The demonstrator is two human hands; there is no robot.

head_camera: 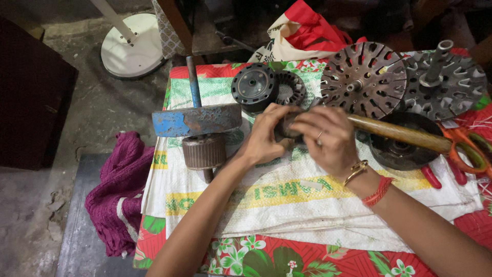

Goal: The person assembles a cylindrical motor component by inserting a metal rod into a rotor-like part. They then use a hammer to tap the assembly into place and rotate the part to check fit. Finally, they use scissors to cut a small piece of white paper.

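Observation:
My left hand [262, 137] and my right hand [328, 139] meet at the middle of the table, both closed around a small dark round metal part [285, 127] that is mostly hidden between the fingers. The right wrist wears a gold bangle and a red thread. A wooden handle [400, 132] runs from behind the right hand toward the right. To the left of my left hand stands a ribbed metal rotor [204, 151] on a shaft, under a blue rusty metal bar [197, 120].
A white woven sack [287, 200] covers a floral red cloth [266, 259]. Behind lie a black motor stator [267, 86], two slotted metal discs [365, 78] [445, 84], a dark round cover [405, 150], orange-handled scissors [469, 149]. A magenta cloth [119, 195] hangs at left.

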